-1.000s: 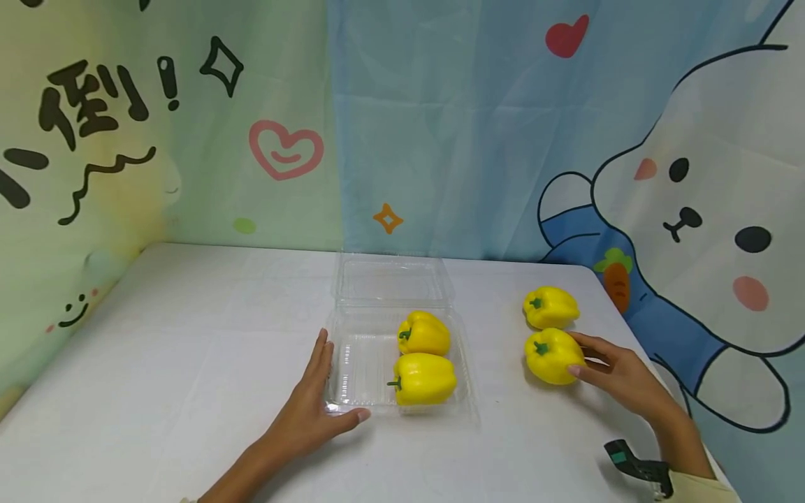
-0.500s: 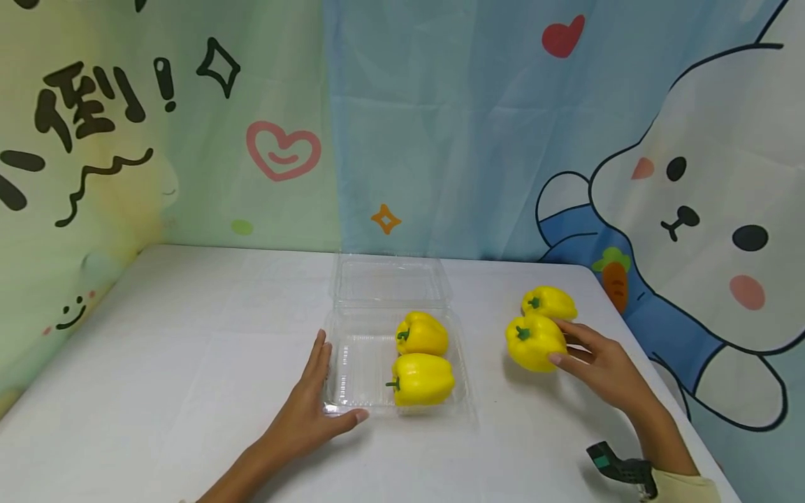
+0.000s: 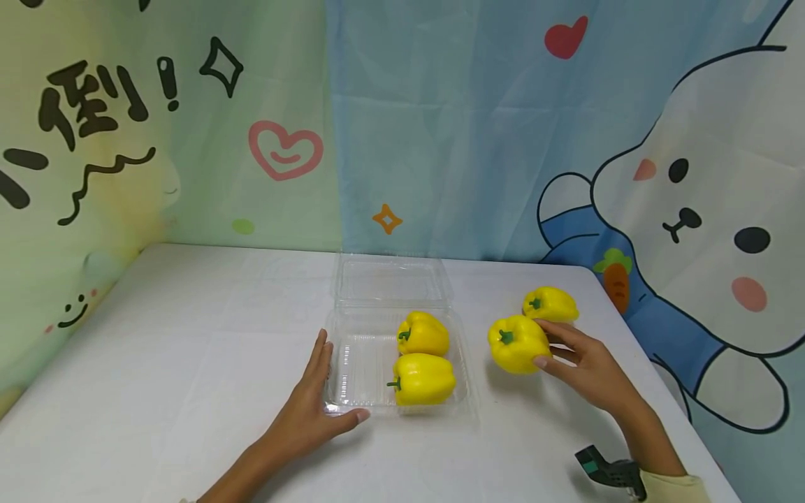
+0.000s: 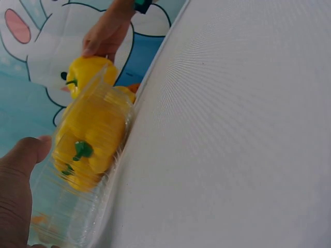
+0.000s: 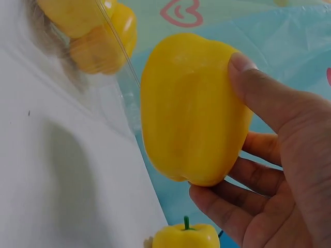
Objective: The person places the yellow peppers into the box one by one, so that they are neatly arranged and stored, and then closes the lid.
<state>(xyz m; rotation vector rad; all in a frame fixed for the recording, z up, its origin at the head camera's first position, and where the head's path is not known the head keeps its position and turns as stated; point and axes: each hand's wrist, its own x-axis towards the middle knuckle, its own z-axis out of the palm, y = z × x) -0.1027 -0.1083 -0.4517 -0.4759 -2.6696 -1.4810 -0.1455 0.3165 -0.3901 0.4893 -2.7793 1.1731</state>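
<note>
My right hand (image 3: 588, 363) pinches a yellow bell pepper (image 3: 518, 344) between thumb and fingers, raised above the table with its green stem facing left. In the right wrist view the held pepper (image 5: 194, 111) fills the middle. A hinged clear plastic box (image 3: 361, 370) lies with its lid folded back. Its right half holds two yellow bell peppers, a rear one (image 3: 424, 333) and a front one (image 3: 425, 379). My left hand (image 3: 308, 405) rests against the box's left front corner, fingers straight and thumb along the front edge.
Another yellow bell pepper (image 3: 550, 304) sits on the white table (image 3: 189, 363) behind the held one. The raised lid (image 3: 393, 281) lies toward the back. A printed curtain (image 3: 440, 126) stands behind the table. A dark camera mount (image 3: 610, 469) is on the right wrist.
The right hand has lifted the bell pepper off the table and carried it left toward the box. The left hand, the box and the other peppers stay in place.
</note>
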